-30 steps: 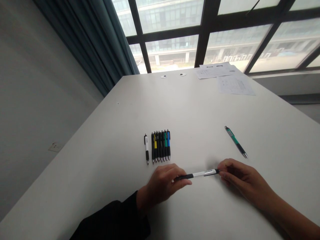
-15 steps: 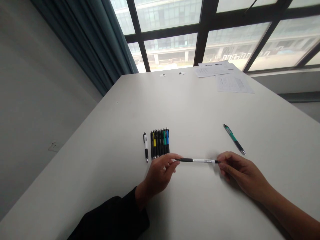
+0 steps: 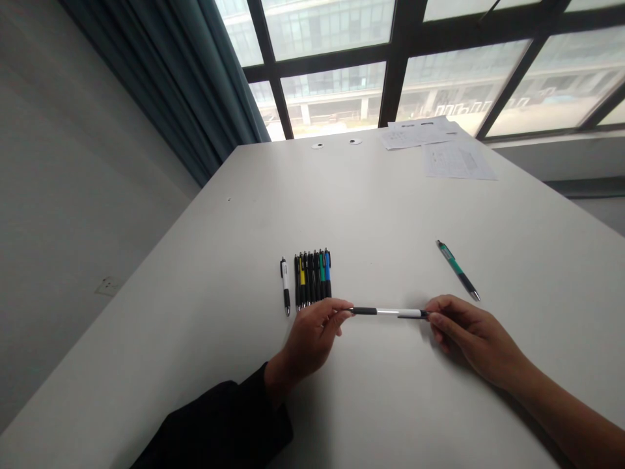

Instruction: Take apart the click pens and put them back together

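Observation:
A white pen with a black grip (image 3: pixel 388 312) is held level between my two hands, above the table. My left hand (image 3: pixel 315 339) pinches its grip end, and my right hand (image 3: pixel 469 332) pinches the clip end. Beyond my left hand lies a tight row of several pens, among them a yellow one (image 3: pixel 302 277), a green one (image 3: pixel 322 270) and a blue one (image 3: pixel 327 267); its near end is partly hidden by that hand. Another white pen (image 3: pixel 286 283) sits just left of the row. A green pen (image 3: pixel 457 268) lies slanted beyond my right hand.
The white table (image 3: pixel 342 208) reaches back to a window. Printed papers (image 3: pixel 459 160) lie at its back right, and two small round fittings (image 3: pixel 318 146) are near the far edge. A blue curtain (image 3: pixel 195 85) hangs at the back left.
The held pen has rolled about its length, so its dark clip now shows along the near side. Both hands stay nearly in place.

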{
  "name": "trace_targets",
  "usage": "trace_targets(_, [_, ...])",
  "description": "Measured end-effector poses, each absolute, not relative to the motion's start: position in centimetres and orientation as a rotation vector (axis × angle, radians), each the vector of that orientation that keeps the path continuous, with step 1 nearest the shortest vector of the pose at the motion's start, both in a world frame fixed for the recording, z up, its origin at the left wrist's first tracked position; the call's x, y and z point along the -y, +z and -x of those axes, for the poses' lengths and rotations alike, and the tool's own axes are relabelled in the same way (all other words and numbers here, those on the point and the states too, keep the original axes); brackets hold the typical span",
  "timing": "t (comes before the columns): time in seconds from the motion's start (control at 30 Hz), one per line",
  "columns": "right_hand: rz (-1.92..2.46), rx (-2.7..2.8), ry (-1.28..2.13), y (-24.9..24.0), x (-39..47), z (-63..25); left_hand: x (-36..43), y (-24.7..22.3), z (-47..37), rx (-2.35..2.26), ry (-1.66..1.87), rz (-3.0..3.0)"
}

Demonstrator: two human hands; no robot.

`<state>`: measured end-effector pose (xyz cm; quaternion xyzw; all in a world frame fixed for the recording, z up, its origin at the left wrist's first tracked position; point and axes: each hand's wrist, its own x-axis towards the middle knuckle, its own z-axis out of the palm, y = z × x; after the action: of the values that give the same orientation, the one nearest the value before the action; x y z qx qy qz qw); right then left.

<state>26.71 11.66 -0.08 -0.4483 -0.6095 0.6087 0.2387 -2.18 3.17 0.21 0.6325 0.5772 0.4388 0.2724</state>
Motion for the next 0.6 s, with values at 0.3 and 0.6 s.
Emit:
trace_targets(0.3, [1.285,1.692,1.648,-0.27,-11.55,-26.75,-3.13,0.07,2.21,-1.536,1.128,-1.716])
trace_targets(0.6, [1.272,1.811,1.539,0.01,-11.68,-26.77,-3.27,0.61,2.06,-1.549,1.101,-1.785])
